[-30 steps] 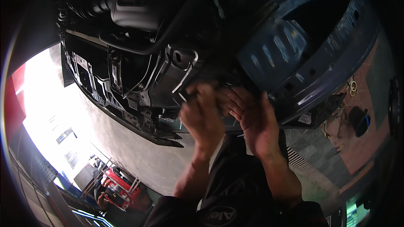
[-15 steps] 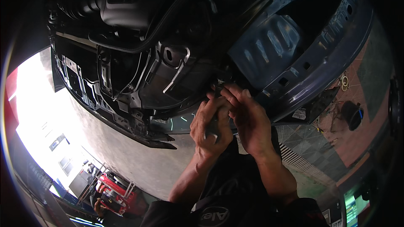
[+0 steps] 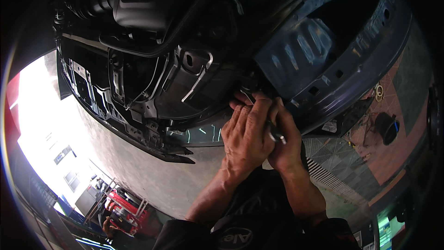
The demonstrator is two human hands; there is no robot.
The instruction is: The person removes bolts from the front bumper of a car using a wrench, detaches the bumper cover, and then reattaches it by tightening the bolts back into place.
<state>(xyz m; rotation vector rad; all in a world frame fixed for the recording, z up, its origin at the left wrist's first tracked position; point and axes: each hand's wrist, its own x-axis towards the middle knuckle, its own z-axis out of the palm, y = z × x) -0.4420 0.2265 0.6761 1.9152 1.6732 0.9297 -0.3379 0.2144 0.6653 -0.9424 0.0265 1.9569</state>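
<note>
My two hands are pressed close together at the front edge of an open car's engine bay. My left hand (image 3: 247, 134) is closed, its back toward me, with the fingers curled round a metal wrench (image 3: 277, 136). The wrench's shiny end sticks out between the hands. Against it from the right lies my right hand (image 3: 287, 139), bent inward with its thumb up and most fingers hidden behind the left hand. Just beyond the fingertips is a dark fitting (image 3: 249, 83) beside the blue-grey body panel (image 3: 296, 58); shadow hides its detail.
A black engine cover (image 3: 138, 11) and front frame metalwork (image 3: 95, 90) spread to the left. The bare blue-grey body edge (image 3: 342, 97) curves away right. On the tiled floor lie a dark round container (image 3: 386, 127) and a tape roll (image 3: 379, 92). Red equipment (image 3: 129, 210) stands lower left.
My left hand has shifted right and turned over against the right hand. The wrench's end has swung from the left hand's near side to between both hands. My right fingers have curled in.
</note>
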